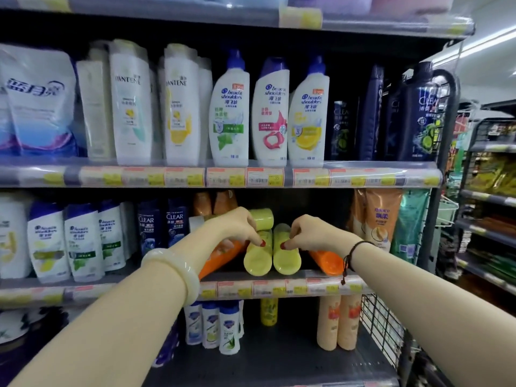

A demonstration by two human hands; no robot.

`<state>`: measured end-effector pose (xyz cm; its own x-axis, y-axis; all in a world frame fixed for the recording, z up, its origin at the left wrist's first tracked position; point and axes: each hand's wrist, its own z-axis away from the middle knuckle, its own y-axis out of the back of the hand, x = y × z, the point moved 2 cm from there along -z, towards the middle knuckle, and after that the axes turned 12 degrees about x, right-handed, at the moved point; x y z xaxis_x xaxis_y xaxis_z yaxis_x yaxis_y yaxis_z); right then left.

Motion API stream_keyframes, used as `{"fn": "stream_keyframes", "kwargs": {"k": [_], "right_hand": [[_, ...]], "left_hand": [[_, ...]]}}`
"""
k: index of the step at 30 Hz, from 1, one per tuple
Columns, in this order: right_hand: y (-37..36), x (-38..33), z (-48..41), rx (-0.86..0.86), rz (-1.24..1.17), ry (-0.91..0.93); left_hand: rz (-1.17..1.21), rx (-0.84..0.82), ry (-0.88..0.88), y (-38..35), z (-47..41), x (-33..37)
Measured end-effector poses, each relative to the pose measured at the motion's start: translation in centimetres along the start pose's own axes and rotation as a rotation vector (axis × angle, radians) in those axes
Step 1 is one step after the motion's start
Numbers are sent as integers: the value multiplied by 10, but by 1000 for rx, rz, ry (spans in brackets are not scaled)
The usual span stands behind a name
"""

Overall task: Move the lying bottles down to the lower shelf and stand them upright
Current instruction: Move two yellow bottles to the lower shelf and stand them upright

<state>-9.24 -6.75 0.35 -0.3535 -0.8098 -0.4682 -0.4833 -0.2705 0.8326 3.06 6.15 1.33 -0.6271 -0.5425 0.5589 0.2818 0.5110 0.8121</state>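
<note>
Two yellow-green bottles lie side by side on the middle shelf (279, 286), bottoms toward me: the left one (257, 259) and the right one (287, 259). A third yellow-green bottle (262, 218) lies stacked on top behind them. Orange bottles lie at either side, one at the left (220, 258) and one at the right (326, 262). My left hand (237, 227) has its fingers closed on the left yellow-green bottle. My right hand (310, 233) grips the right one. On the lower shelf (265, 361) stand a yellow bottle (269, 311) and two peach bottles (337, 322).
White and blue shampoo bottles (83, 241) stand left of the lying ones, refill pouches (382, 219) to the right. Small white bottles (212, 325) stand on the lower shelf's left. A wire side panel (382, 328) bounds the shelves on the right.
</note>
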Motion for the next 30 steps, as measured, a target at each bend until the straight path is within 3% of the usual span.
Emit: {"fn": "stream_keyframes", "kwargs": {"k": [6, 15, 18, 24, 30], "right_hand": [[-23, 15, -20, -20, -7, -67], [-45, 23, -31, 1, -126, -183], [-49, 21, -35, -9, -131, -198], [-51, 24, -31, 53, -190, -226], [-40, 26, -16, 31, -300, -262]], "left_hand": [[58, -73, 145, -24, -9, -5], [299, 12, 274, -50, -18, -24], [368, -27, 285, -57, -17, -24], [457, 58, 296, -66, -17, -22], [356, 108, 273, -61, -9, -15]]}}
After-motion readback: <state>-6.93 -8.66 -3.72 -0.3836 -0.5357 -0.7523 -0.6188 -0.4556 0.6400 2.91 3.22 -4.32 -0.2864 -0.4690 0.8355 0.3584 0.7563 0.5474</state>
